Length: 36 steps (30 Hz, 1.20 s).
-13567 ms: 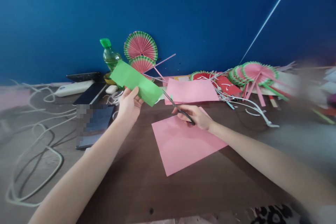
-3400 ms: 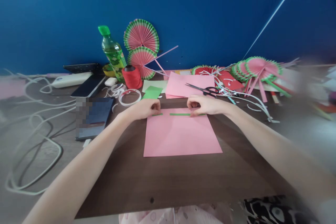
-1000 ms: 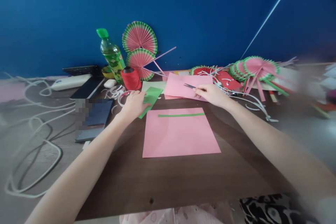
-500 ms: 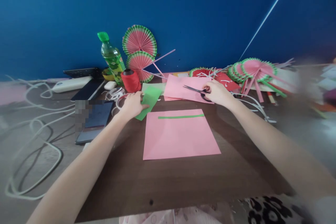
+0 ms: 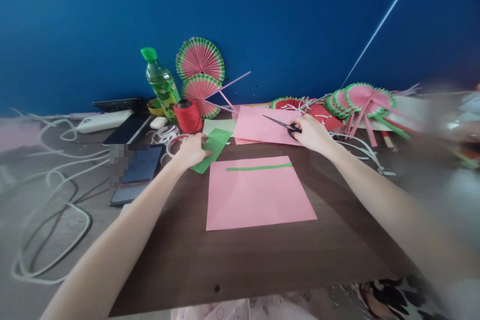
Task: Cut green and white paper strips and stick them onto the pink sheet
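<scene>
My left hand (image 5: 191,150) pinches the near edge of a green paper piece (image 5: 211,148) lying left of the pink sheet (image 5: 258,195). A thin green strip (image 5: 258,167) lies across the top of that pink sheet. My right hand (image 5: 312,132) is closed round the handles of black scissors (image 5: 279,123), whose blades point left over a second pink sheet (image 5: 262,127) behind.
A red thread spool (image 5: 187,115), a green bottle (image 5: 160,81) and pink-and-green paper fans (image 5: 200,60) stand at the back. More fans and paper strips (image 5: 365,102) pile up at the right. A tablet (image 5: 138,172), a power strip (image 5: 101,121) and white cables (image 5: 52,200) lie to the left.
My right hand has reached the scissors on the rear pink sheet and closed round their handles. My left hand has taken the green paper piece and holds it by its near edge.
</scene>
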Tool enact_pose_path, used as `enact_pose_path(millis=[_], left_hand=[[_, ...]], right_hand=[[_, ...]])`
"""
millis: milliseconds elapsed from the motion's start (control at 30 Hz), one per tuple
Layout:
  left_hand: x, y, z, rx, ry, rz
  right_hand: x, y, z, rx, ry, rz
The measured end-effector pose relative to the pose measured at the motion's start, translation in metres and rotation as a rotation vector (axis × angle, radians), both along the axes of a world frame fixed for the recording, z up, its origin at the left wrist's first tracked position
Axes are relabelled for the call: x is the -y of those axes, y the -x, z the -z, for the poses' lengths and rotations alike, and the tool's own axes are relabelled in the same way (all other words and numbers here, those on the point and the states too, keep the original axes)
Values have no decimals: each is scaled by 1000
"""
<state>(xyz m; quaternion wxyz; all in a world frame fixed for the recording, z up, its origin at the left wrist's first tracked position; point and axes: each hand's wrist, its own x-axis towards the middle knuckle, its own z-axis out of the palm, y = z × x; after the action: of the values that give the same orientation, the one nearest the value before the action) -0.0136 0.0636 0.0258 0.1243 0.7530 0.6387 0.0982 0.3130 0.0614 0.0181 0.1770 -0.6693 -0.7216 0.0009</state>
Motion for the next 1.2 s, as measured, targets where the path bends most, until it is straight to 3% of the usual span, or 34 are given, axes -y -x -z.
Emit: enact_pose_path(millis=[100,300,400,533,633,767,867,1000,1200], left_hand=[[-1,-1,2,-80,-51,38],[7,-10,13,-128,-243,-90],[7,-10,15,-141,-234,-85],[7,-9,10,-56,-199,-72],[9,-10,1,130,-229,-23],[9,-7,-16,436,-197,37],[10,2,-32,531,19,73],[17,10,-49,418,224,222],[19,2,-50,318,198,308]], right_hand=[[-1,1,-1,-85,-38,19],[-2,3,-1,-241,-121,1],[-2,5,-1,-296,-138,-33],[-3,7,-1,-379,-159,-78],[-3,9,-4,-452,-133,-118],[-1,13,-8,-599,-35,-186],[0,15,-10,-718,28,-264],[6,17,-15,-814,233,-410],[22,16,-33,-790,710,-695]])
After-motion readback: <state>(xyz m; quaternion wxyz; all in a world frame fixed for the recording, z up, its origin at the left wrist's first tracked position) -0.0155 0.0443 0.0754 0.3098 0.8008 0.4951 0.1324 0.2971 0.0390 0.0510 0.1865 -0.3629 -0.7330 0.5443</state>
